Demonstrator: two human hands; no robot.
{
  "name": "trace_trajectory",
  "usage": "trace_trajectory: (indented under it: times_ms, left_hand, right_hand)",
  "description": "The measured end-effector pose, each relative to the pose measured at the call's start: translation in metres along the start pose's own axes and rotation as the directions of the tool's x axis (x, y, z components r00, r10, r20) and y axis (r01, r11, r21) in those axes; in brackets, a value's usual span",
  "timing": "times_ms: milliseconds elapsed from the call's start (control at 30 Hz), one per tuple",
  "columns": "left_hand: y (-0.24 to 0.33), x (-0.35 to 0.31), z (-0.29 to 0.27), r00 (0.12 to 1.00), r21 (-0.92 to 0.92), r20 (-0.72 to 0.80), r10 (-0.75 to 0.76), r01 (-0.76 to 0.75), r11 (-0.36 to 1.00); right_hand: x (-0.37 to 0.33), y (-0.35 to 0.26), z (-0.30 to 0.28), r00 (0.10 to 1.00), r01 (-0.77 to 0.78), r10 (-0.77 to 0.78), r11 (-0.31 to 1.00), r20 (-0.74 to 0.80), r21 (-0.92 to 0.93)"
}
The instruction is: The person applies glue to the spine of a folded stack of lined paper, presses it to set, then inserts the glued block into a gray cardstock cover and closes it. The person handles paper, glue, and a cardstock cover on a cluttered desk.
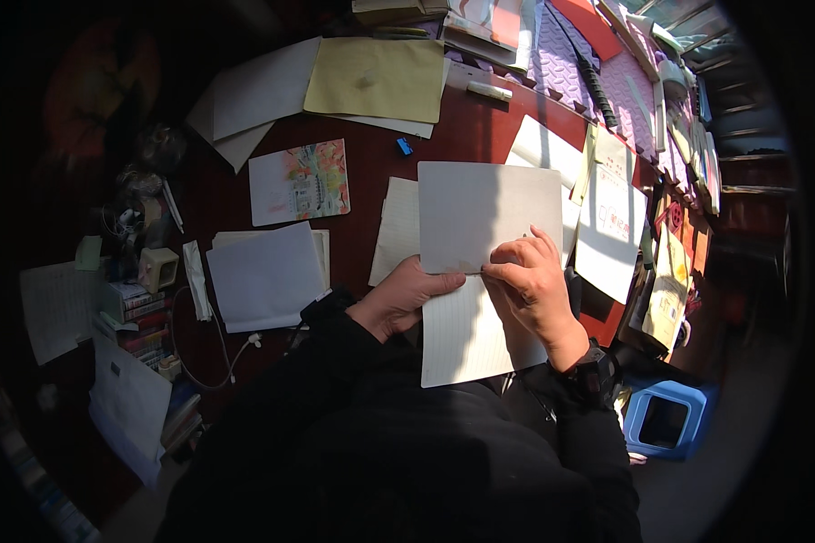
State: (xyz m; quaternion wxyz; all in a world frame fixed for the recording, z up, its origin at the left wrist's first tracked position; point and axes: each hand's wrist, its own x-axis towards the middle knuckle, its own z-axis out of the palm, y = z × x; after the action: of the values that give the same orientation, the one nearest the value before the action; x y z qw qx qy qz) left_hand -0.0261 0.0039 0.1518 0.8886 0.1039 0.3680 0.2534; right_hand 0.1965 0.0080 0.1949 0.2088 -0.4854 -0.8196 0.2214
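A: Sunlight stripes the dark red tabletop (371, 163); where's the notebook (466, 312)?

B: Open at the near edge. The left hand (403, 297) grips its left side, thumb on top, probably to steady it. The right hand (527, 271) brings bent fingers narrowly together at the fold; I can't tell whether they pinch paper.

A: And beyond?

B: A small blue object (404, 146), then a yellow sheet (371, 81) toward the far edge, perhaps leaving working room.

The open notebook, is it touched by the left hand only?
No, the right hand also touches the open notebook, with its fingers near the fold.
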Motion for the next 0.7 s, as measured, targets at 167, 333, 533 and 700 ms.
trace_trajectory:
  times_ms: [167, 333, 533, 700]
  left_hand:
    - [-0.002, 0.003, 0.007, 1.0, 0.066, -0.002, 0.003, -0.003, 0.998]
    - [-0.005, 0.005, 0.009, 0.999, 0.112, -0.03, -0.031, 0.035, 0.993]
    - [-0.008, -0.001, 0.008, 0.998, 0.116, -0.058, -0.014, 0.021, 0.993]
    - [-0.007, -0.006, 0.011, 0.998, 0.095, -0.062, -0.025, 0.03, 0.995]
  right_hand:
    - [-0.006, -0.006, -0.003, 0.999, 0.043, -0.045, 0.998, -0.03, -0.053]
    - [-0.011, -0.014, 0.001, 0.997, 0.051, -0.059, 0.984, -0.047, -0.172]
    - [-0.017, -0.024, 0.013, 0.988, -0.087, 0.067, 0.986, -0.14, -0.144]
    - [-0.023, -0.028, 0.02, 0.966, -0.177, 0.148, 0.976, -0.211, -0.126]
